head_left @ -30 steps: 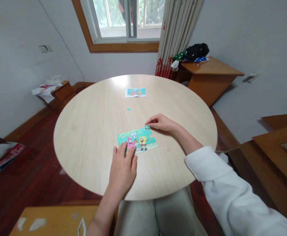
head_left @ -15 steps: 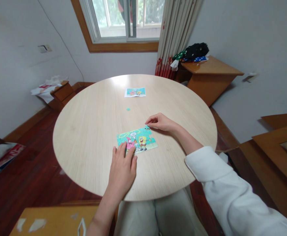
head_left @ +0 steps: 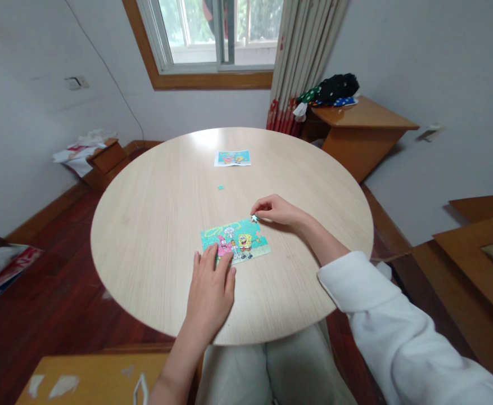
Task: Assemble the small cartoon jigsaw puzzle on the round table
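A mostly assembled cartoon jigsaw puzzle (head_left: 246,239) lies on the round table, with gaps along its right side. My left hand (head_left: 213,278) rests palm down, fingers spread, its fingertips on the puzzle's lower left edge. At the upper right corner, my right hand (head_left: 275,209) pinches a small jigsaw piece (head_left: 254,218) between thumb and finger, tilted over the puzzle. Another loose teal piece (head_left: 220,187) lies farther back on the tabletop. Beyond it is a printed sheet (head_left: 233,158) bearing a similar cartoon picture.
The round wooden table (head_left: 145,225) fills the middle of the view. A brown cabinet (head_left: 366,121) with a pile of cloth (head_left: 334,90) stands behind it on the right. At the lower left is a yellowish wooden chair or stool (head_left: 94,379).
The piece at my right fingertips has turned, now showing a pale face where darker spots showed before. My right hand has shifted very slightly; my left hand has stayed put.
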Tool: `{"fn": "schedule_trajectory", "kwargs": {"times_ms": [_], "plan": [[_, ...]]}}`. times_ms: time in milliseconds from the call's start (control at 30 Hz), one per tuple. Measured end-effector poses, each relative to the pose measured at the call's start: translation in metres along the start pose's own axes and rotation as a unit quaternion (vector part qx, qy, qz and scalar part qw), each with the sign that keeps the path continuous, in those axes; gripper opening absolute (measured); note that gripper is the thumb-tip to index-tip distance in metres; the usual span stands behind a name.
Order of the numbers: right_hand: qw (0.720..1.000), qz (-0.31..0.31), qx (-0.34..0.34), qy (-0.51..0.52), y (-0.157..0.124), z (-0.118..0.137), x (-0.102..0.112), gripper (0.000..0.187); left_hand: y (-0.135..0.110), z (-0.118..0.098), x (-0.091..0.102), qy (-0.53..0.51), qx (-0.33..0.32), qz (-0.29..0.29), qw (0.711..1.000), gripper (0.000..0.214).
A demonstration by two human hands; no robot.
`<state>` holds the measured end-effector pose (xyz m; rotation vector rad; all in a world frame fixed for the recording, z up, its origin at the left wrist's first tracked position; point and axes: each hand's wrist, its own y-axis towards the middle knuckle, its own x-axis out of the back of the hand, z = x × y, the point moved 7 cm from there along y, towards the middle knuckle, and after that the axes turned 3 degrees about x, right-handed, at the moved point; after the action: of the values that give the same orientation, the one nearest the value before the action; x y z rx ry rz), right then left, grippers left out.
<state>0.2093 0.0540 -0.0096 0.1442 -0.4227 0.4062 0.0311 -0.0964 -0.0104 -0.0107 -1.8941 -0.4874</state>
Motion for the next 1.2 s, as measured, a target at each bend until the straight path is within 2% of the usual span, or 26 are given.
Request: {"fn": "schedule_trajectory", "kwargs": {"times_ms": [833, 1200], "plan": [[1.0, 0.019, -0.007, 0.0, 0.003, -0.011, -0.006, 0.015, 0.001, 0.001, -0.001, -0.002, 0.005, 0.008, 1.0, 0.03], [0.999, 0.02, -0.044, 0.024, 0.003, -0.008, -0.008, 0.008, 0.001, 0.0, 0.0, -0.002, 0.003, 0.004, 1.0, 0.028]]}}
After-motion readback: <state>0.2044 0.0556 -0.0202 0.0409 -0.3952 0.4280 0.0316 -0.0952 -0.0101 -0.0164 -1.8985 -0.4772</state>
